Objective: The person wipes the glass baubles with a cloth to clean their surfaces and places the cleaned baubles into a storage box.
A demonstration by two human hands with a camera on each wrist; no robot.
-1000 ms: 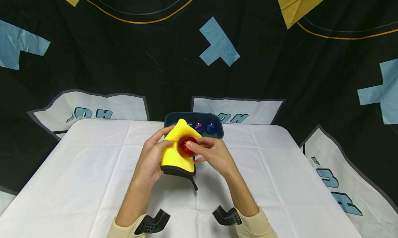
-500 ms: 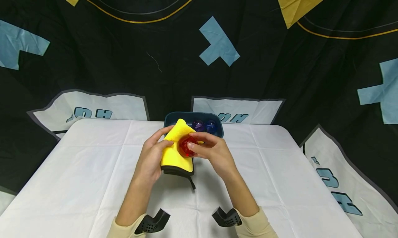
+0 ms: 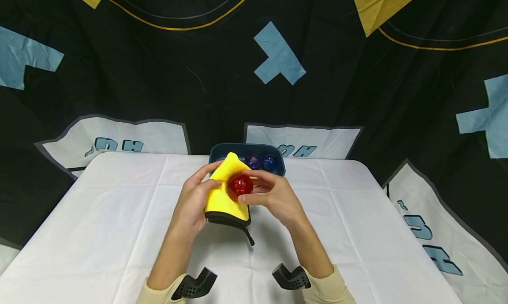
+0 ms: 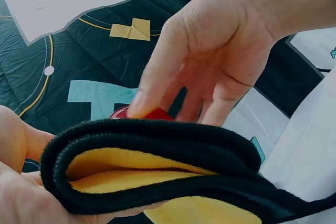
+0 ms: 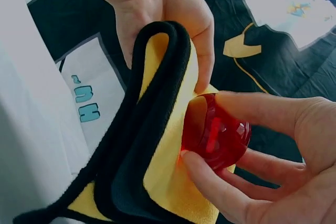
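Observation:
My left hand [image 3: 193, 202] grips a folded yellow cloth [image 3: 222, 202] with a black edge, thumb on its near face and fingers behind it. A dark cord hangs from the cloth's lower corner. Against the cloth sits a shiny, see-through red ball [image 3: 240, 185]. My right hand [image 3: 279, 197] pinches this ball between thumb and forefinger, as the right wrist view shows from close by: the forefinger [image 5: 262, 109] is at the top and the thumb [image 5: 210, 182] below. In the left wrist view the cloth's folded rim hides most of the ball.
Behind the hands, at the far table edge, stands a dark blue tray [image 3: 216, 150], partly covered by the cloth. Inside it lie a purple ball [image 3: 253, 161] and a blue ball [image 3: 269, 162]. A white cloth [image 3: 99, 233] covers the table. A black patterned curtain hangs beyond.
The right hand's fingers have shifted around the red ball, its thumb now lower on the near side. The cloth's loose right side and cord have swung slightly. The left hand holds still.

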